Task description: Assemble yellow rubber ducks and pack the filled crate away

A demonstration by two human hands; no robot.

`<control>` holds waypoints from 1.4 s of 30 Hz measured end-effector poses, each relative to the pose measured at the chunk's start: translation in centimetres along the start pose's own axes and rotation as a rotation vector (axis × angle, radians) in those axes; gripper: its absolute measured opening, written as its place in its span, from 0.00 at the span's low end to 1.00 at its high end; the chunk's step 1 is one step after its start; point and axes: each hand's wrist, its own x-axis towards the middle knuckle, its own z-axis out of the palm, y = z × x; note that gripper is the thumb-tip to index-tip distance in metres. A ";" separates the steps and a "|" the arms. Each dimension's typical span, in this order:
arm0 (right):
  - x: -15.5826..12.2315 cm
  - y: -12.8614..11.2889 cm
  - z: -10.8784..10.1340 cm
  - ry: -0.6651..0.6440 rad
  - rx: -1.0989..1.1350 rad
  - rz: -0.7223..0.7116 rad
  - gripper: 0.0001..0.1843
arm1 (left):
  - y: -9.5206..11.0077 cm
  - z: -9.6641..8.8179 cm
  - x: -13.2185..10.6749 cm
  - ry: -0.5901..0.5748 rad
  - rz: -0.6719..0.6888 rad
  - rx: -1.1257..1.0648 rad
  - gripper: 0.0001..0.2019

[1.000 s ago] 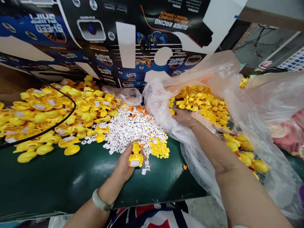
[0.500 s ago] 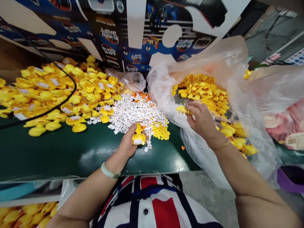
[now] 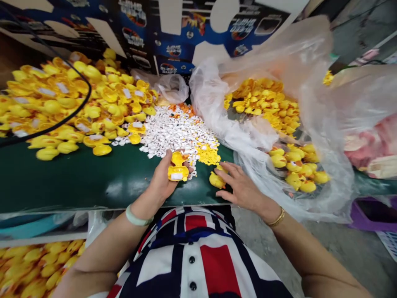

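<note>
A long dark-green table [image 3: 77, 178] runs across in front of both hands, and a large black-and-blue printed cardboard sheet [image 3: 198, 25] rises beyond it. Ahead of the right hand [image 3: 243, 186] billows a big transparent plastic bag [image 3: 297, 54] holding a mound of yellow rubber ducks [image 3: 263, 99]. Ahead and to the left of the left hand [image 3: 163, 178] spreads a heap of glossy yellow duck halves [image 3: 93, 103]. The hands are apart. The left closes around a yellow duck with a white label [image 3: 178, 167]. The right spreads its fingers [image 3: 228, 167] over a yellow duck lying on the table [image 3: 216, 180] (grip or mere touch, hard to say). Just ahead of the left hand lie tiny white plastic pieces [image 3: 173, 132], with tiny yellow pieces [image 3: 207, 154] just ahead of the gap between the hands.
</note>
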 end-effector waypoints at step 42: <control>9.6 -5.5 2.6 0.135 0.637 -0.109 0.32 | -0.2 -4.1 -3.3 -0.119 0.270 0.639 0.32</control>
